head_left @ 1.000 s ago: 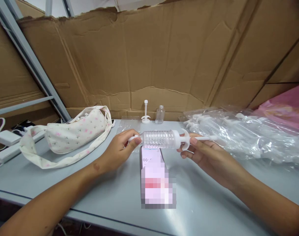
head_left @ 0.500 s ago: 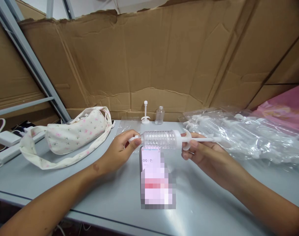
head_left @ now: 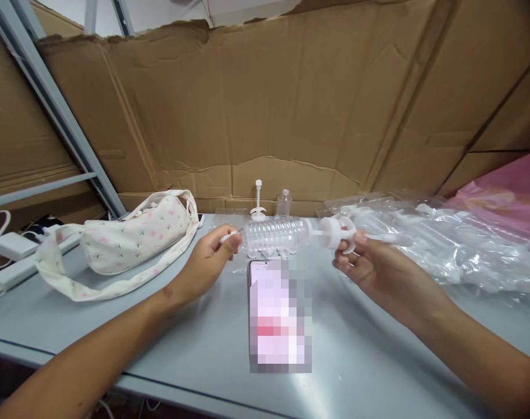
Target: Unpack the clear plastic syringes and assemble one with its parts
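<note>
My left hand (head_left: 213, 251) pinches the narrow tip end of a clear ribbed syringe barrel (head_left: 277, 235), which lies level in the air above a phone (head_left: 271, 314). In line with it on the right, my right hand (head_left: 376, 267) grips a white syringe plunger (head_left: 331, 233) by its curved finger rest. The plunger's round collar stands apart from the barrel's open end, and a thin white rod spans the gap. Behind the barrel, another white plunger (head_left: 258, 201) stands upright beside a small clear bottle (head_left: 284, 203). Several small pieces under the barrel are too indistinct to name.
A white flowered bag (head_left: 134, 235) lies on the grey table (head_left: 181, 355) at the left, near a power strip (head_left: 33, 262). Clear plastic bags (head_left: 443, 250) of white parts pile up at the right, before pink material (head_left: 509, 189). Cardboard (head_left: 265, 105) walls the back.
The white collar has come away from the barrel's end as my right hand moved right with the plunger. My left hand and the barrel have shifted slightly left.
</note>
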Demonstrator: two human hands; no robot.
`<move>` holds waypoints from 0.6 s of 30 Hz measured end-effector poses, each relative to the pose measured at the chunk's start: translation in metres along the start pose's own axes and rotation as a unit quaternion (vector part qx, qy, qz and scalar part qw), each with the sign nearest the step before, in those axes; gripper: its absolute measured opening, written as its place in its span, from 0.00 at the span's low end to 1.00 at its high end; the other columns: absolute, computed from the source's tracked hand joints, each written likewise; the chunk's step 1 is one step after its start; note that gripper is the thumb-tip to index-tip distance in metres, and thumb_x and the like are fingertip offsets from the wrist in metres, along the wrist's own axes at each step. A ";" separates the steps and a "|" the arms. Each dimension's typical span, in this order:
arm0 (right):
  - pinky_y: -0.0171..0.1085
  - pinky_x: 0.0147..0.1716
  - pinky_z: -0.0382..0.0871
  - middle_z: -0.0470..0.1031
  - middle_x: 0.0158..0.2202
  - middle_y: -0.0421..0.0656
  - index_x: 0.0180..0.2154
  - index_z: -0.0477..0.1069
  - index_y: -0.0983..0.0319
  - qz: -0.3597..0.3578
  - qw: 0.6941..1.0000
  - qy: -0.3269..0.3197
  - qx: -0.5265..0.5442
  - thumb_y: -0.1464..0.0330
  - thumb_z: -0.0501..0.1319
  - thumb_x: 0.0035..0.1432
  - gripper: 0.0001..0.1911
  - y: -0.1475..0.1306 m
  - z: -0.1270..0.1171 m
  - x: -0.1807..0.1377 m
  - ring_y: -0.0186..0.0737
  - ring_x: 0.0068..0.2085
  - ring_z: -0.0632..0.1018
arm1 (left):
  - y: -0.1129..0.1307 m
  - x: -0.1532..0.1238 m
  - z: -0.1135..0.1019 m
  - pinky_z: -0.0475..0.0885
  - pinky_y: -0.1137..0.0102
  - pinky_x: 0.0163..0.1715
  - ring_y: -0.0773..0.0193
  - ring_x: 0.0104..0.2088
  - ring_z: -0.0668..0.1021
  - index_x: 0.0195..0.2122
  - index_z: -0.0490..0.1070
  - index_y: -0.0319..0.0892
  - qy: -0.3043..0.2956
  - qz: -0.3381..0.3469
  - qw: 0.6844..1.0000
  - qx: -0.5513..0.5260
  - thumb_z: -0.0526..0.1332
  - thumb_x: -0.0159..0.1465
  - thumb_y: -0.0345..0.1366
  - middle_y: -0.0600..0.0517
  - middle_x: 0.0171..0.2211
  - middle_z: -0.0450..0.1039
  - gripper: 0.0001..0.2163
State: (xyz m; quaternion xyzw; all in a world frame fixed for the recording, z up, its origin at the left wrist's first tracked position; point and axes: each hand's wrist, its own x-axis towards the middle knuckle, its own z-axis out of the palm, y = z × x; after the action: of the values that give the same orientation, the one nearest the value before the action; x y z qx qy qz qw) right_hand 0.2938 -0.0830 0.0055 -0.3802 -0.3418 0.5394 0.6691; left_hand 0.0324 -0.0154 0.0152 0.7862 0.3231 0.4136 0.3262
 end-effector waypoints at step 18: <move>0.34 0.29 0.61 0.75 0.28 0.43 0.29 0.70 0.63 -0.212 0.767 -0.032 -0.605 0.68 0.58 0.53 0.05 0.012 0.050 0.112 0.39 0.31 0.73 | -0.009 0.011 -0.012 0.62 0.75 0.25 0.70 0.26 0.67 0.31 0.64 0.41 0.147 0.009 0.976 -0.160 0.54 0.63 0.49 0.54 0.29 0.67 0.15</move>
State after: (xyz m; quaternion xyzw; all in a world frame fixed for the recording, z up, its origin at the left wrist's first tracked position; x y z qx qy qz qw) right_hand 0.2655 0.0354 0.0236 -0.6063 -0.6904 0.0772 0.3870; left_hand 0.0249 0.0013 0.0183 0.6571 0.2904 0.5741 0.3927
